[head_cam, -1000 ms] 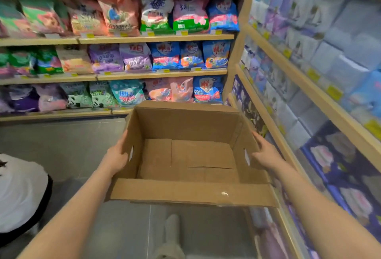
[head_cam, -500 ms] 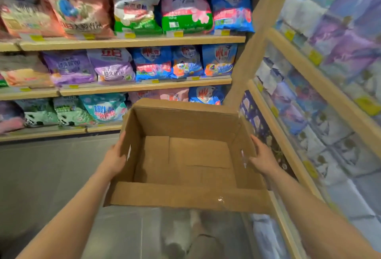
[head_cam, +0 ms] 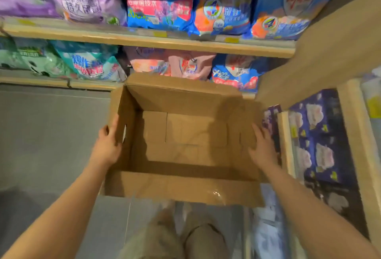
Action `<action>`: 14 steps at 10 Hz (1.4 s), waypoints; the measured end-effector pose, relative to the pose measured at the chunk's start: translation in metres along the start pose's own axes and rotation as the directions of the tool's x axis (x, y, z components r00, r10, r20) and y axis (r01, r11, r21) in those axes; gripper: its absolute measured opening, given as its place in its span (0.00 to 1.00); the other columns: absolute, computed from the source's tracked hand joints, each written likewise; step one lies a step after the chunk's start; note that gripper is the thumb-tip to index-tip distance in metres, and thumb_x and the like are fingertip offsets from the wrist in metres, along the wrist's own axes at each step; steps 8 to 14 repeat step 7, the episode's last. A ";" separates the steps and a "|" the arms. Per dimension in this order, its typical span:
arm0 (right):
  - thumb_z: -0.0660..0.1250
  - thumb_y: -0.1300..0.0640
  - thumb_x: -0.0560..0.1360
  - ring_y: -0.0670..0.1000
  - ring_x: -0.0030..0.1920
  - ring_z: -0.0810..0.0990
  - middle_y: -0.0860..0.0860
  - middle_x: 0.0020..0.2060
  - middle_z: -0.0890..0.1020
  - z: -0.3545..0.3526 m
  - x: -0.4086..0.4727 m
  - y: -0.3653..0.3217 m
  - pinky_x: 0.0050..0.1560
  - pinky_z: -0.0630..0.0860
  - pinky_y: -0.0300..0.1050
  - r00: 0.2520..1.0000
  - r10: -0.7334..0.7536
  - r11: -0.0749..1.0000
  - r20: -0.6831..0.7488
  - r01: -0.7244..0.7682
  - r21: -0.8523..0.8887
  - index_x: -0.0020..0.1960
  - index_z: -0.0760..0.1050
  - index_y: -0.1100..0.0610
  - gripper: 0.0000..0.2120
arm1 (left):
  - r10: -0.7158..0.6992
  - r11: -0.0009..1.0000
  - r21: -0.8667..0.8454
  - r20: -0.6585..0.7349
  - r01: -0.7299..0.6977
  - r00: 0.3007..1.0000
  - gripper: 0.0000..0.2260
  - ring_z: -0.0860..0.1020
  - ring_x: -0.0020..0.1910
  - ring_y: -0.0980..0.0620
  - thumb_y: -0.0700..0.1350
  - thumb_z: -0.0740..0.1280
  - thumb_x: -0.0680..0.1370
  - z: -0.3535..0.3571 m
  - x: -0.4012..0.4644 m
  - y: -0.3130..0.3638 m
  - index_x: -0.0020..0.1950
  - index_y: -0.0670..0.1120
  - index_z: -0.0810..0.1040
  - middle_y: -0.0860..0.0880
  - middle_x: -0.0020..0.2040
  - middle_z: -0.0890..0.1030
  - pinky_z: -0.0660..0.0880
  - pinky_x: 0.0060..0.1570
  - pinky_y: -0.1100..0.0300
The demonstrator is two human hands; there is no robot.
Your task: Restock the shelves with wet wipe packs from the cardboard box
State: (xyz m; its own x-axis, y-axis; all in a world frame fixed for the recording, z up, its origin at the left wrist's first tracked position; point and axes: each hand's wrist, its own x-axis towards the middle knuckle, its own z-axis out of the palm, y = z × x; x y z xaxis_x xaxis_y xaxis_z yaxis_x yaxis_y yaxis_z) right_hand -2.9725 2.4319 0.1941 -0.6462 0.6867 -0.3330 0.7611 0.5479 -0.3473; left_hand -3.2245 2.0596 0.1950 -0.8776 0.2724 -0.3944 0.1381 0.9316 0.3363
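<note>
The grey floor [head_cam: 51,135] is seen at far left. The left hand [head_cam: 108,145] is clamped on the left wall of the cardboard box [head_cam: 181,188], thumb outside, fingers curled over the rim. The box is held open-topped above the floor, in front of the lower shelf [head_cam: 144,41] of detergent bags [head_cam: 158,9]; only bare cardboard is visible inside. The right hand [head_cam: 260,149] is pressed against the right wall with fingers spread. Dark blue packs [head_cam: 317,135] are stacked on the right-hand shelving.

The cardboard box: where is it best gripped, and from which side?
By its two short side walls, one hand from each side. The cardboard box is wide, open-topped and empty, and those walls look to have hand cut-outs. The left hand and right hand already hold it there.
</note>
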 end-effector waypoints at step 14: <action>0.67 0.48 0.74 0.61 0.74 0.55 0.59 0.75 0.54 0.276 0.138 0.082 0.71 0.60 0.60 0.977 0.102 0.994 0.185 -0.094 -0.051 0.76 0.53 0.48 0.36 | -0.038 0.954 0.299 0.056 0.020 0.998 0.33 0.61 0.70 0.39 0.59 0.58 0.77 0.256 0.156 -0.076 0.76 0.53 0.45 0.43 0.74 0.58 0.65 0.63 0.37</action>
